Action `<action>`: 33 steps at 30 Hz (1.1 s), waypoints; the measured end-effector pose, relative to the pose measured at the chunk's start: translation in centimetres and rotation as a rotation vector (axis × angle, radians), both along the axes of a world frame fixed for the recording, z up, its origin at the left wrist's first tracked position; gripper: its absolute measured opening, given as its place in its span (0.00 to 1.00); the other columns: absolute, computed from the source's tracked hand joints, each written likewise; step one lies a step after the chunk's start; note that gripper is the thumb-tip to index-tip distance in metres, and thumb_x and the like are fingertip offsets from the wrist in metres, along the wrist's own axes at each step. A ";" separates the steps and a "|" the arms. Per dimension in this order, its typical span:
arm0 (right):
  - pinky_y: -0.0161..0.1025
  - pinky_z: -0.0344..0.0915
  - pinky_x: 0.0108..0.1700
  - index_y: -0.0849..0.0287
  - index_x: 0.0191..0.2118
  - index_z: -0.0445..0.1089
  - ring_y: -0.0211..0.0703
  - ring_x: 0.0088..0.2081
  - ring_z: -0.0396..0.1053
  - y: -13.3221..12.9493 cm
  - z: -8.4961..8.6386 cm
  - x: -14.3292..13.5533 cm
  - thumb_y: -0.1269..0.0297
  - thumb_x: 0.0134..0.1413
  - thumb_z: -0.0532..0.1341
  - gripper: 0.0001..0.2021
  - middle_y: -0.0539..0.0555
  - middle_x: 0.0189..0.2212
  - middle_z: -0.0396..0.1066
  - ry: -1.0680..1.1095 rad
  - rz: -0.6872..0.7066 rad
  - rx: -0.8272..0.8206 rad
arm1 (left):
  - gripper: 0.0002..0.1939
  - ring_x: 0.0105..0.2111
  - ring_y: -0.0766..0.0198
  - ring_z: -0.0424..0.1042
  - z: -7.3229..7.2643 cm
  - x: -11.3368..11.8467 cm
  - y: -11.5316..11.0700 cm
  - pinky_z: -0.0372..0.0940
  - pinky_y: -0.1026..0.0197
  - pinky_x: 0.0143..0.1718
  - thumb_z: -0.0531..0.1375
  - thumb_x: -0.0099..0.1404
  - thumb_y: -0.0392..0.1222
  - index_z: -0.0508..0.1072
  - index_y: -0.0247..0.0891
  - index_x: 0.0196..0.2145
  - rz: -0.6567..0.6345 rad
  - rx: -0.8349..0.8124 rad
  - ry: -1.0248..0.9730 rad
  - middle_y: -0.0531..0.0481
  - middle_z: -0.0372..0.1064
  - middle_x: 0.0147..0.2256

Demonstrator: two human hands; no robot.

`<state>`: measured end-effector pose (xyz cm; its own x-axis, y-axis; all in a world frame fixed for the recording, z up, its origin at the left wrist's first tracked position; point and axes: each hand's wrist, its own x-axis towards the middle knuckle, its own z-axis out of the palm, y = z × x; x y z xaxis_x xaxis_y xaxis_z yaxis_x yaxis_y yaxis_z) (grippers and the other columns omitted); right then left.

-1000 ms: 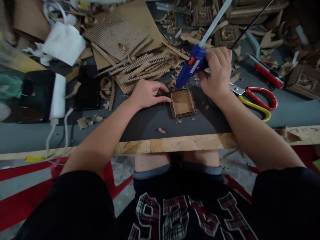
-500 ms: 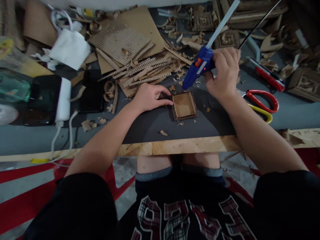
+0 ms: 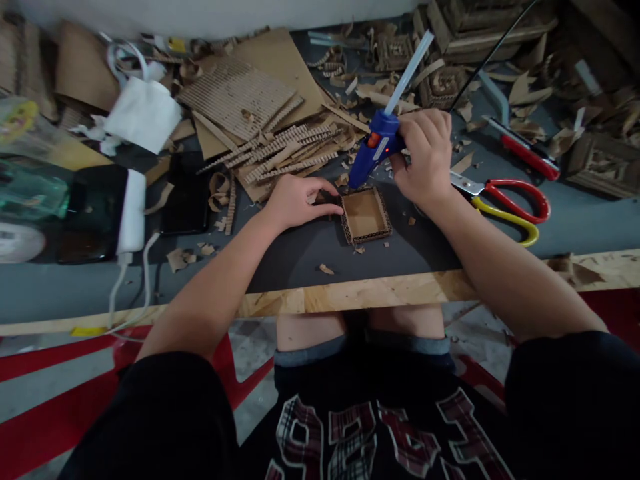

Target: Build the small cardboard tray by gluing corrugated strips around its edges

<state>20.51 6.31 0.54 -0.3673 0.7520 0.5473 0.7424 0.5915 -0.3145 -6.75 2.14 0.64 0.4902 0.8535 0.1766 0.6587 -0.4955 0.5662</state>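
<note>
A small square cardboard tray (image 3: 366,215) with low corrugated walls lies on the dark tabletop in front of me. At its left wall, my left hand (image 3: 306,202) has thumb and fingertips against the edge, steadying it. My right hand (image 3: 425,153) is wrapped round a blue hot glue gun (image 3: 371,150), whose nozzle points down over the tray's back-left corner. A pale glue stick (image 3: 410,72) rises from the back of the gun, and a small red light glows on its side. Whether the nozzle touches the cardboard I cannot tell.
Scissors (image 3: 515,200) with red and yellow handles lie beside my right forearm, a red utility knife (image 3: 530,157) beyond them. Corrugated strips (image 3: 295,148) and cardboard sheets (image 3: 240,87) are piled behind my left hand. A black phone (image 3: 185,200) and white cable (image 3: 149,267) lie left.
The glue gun in my right hand has moved left and slightly down, its nozzle shifting toward the tray's back-left corner. My left hand stays at the tray's left wall.
</note>
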 end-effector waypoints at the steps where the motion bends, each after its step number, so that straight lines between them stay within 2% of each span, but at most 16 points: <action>1: 0.67 0.53 0.63 0.49 0.53 0.66 0.64 0.58 0.62 0.0 0.0 0.0 0.56 0.64 0.55 0.14 0.60 0.54 0.71 -0.001 0.010 -0.004 | 0.24 0.20 0.72 0.58 0.0 0.0 0.0 0.52 0.67 0.29 0.70 0.58 0.62 0.82 0.38 0.39 -0.002 0.001 0.000 0.60 0.58 0.17; 4: 0.68 0.54 0.61 0.51 0.53 0.65 0.63 0.57 0.64 -0.1 0.1 -0.1 0.61 0.63 0.55 0.13 0.61 0.54 0.72 -0.013 0.017 0.011 | 0.24 0.20 0.72 0.58 0.1 0.0 0.0 0.52 0.67 0.29 0.70 0.58 0.62 0.82 0.38 0.39 -0.004 0.000 -0.002 0.60 0.57 0.17; 8: 0.64 0.59 0.59 0.47 0.51 0.65 0.59 0.55 0.65 -0.5 0.3 -0.2 0.65 0.61 0.55 0.14 0.56 0.53 0.73 -0.041 -0.032 0.098 | 0.23 0.20 0.72 0.57 0.1 0.0 -0.1 0.51 0.66 0.29 0.71 0.57 0.61 0.82 0.38 0.39 -0.006 -0.004 -0.020 0.60 0.58 0.17; 14: 0.65 0.59 0.59 0.44 0.49 0.66 0.60 0.55 0.64 -0.6 0.7 0.1 0.59 0.61 0.56 0.11 0.56 0.52 0.74 -0.071 -0.089 0.070 | 0.26 0.19 0.71 0.57 0.1 -0.1 -0.1 0.52 0.65 0.29 0.68 0.58 0.64 0.82 0.38 0.39 -0.011 -0.002 -0.018 0.60 0.56 0.16; 20: 0.68 0.55 0.60 0.47 0.47 0.67 0.61 0.55 0.64 -0.1 0.6 0.3 0.56 0.61 0.55 0.10 0.58 0.51 0.74 -0.013 -0.050 0.045 | 0.27 0.19 0.70 0.59 0.1 -0.1 -0.1 0.53 0.65 0.29 0.68 0.58 0.67 0.81 0.37 0.38 -0.016 -0.006 -0.013 0.59 0.56 0.16; 28: 0.67 0.62 0.55 0.40 0.48 0.68 0.62 0.51 0.69 0.3 0.3 0.7 0.61 0.56 0.56 0.15 0.53 0.49 0.76 0.005 -0.071 0.208 | 0.24 0.20 0.69 0.61 0.3 0.0 -0.1 0.53 0.65 0.30 0.70 0.58 0.61 0.81 0.37 0.39 -0.007 -0.010 -0.002 0.59 0.59 0.17; 33: 0.66 0.64 0.53 0.39 0.49 0.68 0.61 0.49 0.71 0.2 0.5 1.0 0.60 0.59 0.53 0.14 0.53 0.47 0.77 0.025 -0.051 0.289 | 0.24 0.21 0.68 0.63 0.3 0.0 -0.2 0.55 0.64 0.30 0.70 0.58 0.61 0.81 0.36 0.39 -0.004 -0.023 0.003 0.57 0.61 0.18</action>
